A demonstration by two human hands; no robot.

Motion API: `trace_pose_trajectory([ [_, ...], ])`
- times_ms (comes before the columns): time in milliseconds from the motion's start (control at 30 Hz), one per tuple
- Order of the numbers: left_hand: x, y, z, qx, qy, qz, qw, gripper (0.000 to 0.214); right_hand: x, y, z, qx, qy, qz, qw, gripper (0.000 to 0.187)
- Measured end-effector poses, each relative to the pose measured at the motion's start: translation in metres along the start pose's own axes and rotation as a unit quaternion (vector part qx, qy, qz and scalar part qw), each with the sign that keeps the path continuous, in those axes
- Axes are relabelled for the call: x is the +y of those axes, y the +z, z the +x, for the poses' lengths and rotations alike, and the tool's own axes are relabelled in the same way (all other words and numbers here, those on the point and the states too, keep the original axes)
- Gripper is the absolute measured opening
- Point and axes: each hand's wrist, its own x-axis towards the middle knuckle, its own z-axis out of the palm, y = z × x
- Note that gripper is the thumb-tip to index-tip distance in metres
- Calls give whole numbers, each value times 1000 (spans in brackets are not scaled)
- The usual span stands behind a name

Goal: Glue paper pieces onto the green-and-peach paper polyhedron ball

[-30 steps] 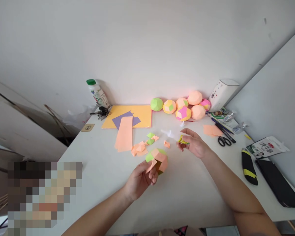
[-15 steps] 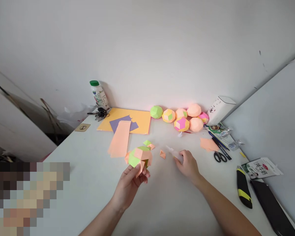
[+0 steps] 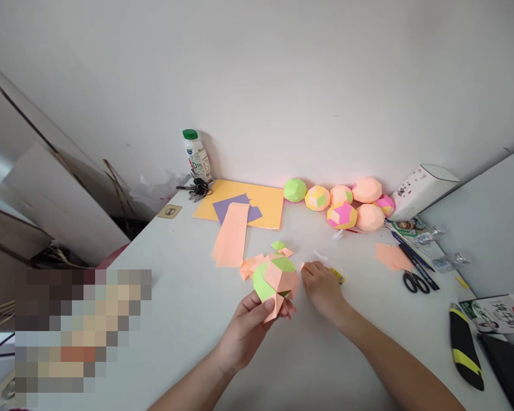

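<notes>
My left hand (image 3: 257, 322) holds a partly built ball of folded green and peach paper (image 3: 276, 277), with loose paper flaps at its lower edge and left side. Just right of the ball, my right hand (image 3: 323, 285) is down at the table, its fingertips pinched on a small folded peach paper piece (image 3: 302, 266) that is mostly hidden. A glue bottle with a clear tip (image 3: 320, 256) and a yellow label lies behind that hand, partly covered. Beyond the ball rest a small green folded piece (image 3: 278, 246) and a peach one (image 3: 286, 252).
Several finished paper balls (image 3: 341, 215) line the wall. Peach strips (image 3: 232, 240) overlap purple paper and a yellow sheet (image 3: 269, 205) at the back left, near keys (image 3: 199, 187) and a bottle (image 3: 198, 157). Scissors (image 3: 416, 282), pens and a black-yellow cutter (image 3: 466, 348) lie right.
My right hand has let go of the glue bottle and taken the small peach piece from the table. My left hand still holds the ball. The view has shifted left.
</notes>
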Motion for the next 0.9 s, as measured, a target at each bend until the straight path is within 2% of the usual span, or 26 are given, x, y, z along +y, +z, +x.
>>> trace_pose_trajectory([
  [133, 1, -1, 1, 1, 4, 1, 1000, 20, 6, -4, -5, 9, -19, 29, 999, 22],
  [233, 4, -4, 0, 26, 28, 6, 999, 22, 7, -8, -11, 24, -27, 67, 997, 18],
  [400, 18, -14, 0, 112, 157, 3, 981, 20, 5, -11, -8, 64, -32, 127, 989, 19],
  [467, 23, -18, 0, 150, 180, 13, 972, 18, 3, -12, 0, 74, -33, 146, 986, 20],
  [567, 27, -21, 3, 179, 171, 8, 969, 17, -3, -9, 19, 79, -22, 162, 983, 21],
  [667, 27, -20, 6, 184, 148, 4, 972, 17, -13, 2, 44, 72, -6, 163, 984, 21],
  [800, 23, -16, 8, 154, 125, 13, 980, 18, -26, 19, 70, 66, 28, 152, 986, 8],
  [900, 21, -13, 7, 119, 107, 18, 987, 19, -29, 14, 70, 79, 38, 166, 982, 17],
])
